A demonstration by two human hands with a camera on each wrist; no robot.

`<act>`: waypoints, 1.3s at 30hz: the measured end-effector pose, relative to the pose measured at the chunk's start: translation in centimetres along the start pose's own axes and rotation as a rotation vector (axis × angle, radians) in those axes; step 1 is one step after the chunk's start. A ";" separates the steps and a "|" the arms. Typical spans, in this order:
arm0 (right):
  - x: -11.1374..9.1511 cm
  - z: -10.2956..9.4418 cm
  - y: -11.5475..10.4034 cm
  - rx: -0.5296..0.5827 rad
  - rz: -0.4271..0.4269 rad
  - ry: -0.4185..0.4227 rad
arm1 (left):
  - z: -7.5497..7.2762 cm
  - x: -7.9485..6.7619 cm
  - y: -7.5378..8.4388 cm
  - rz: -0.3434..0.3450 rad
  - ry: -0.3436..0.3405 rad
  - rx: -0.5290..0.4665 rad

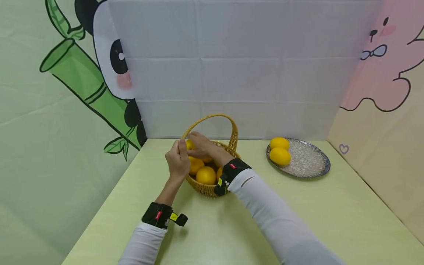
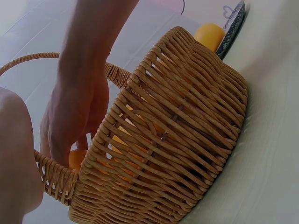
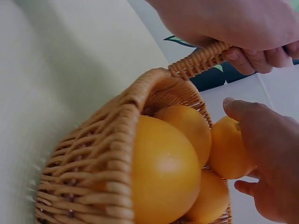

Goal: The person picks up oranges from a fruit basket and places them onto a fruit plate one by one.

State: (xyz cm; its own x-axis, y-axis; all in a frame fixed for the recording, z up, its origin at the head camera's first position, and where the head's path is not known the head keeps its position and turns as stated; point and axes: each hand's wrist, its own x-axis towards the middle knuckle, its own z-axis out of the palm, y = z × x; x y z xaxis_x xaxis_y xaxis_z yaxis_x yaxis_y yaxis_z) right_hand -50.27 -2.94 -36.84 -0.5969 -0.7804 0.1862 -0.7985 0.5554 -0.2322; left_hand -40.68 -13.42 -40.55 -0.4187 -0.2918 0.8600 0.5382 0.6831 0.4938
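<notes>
A wicker basket (image 1: 202,190) with a tall arched handle (image 1: 234,134) stands on the table, holding several oranges (image 1: 205,175). My left hand (image 1: 177,161) grips the left side of the handle; in the right wrist view its fingers (image 3: 261,60) wrap round the wicker. Over the basket's left rear part, my right hand (image 1: 202,146) holds an orange (image 3: 227,150) between thumb and fingers, at the top of the other fruit. In the left wrist view the basket's woven side (image 2: 177,126) hides most of the fruit.
To the right of the basket, a speckled oval plate (image 1: 309,163) with a dark rim bears two yellow fruits (image 1: 280,156) at its left end. A pale wall panel (image 1: 245,81) rises behind the table (image 1: 212,235), with cartoon-printed panels on both sides.
</notes>
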 end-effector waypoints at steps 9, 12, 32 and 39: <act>-0.1 0.9 0.1 -0.052 -0.006 0.036 | 0.2 0.0 -0.1 0.010 0.001 0.014; -0.1 0.9 0.2 -0.056 -0.010 0.048 | 0.2 0.1 -0.2 0.016 0.005 0.013; -1.4 0.3 0.6 -0.048 -0.129 0.129 | 0.2 -0.1 -0.1 0.004 0.005 0.018; -2.4 0.1 1.0 -0.026 -0.149 0.145 | 0.1 0.0 -0.2 -0.002 0.004 0.023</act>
State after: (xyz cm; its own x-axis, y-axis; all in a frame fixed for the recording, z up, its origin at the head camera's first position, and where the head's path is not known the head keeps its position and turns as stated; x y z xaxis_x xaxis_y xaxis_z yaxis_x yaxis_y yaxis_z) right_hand -49.62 -0.55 -37.57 -0.4755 -0.8059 0.3527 -0.8794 0.4458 -0.1671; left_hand -40.86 -13.50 -40.65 -0.4168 -0.2959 0.8595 0.5202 0.6978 0.4925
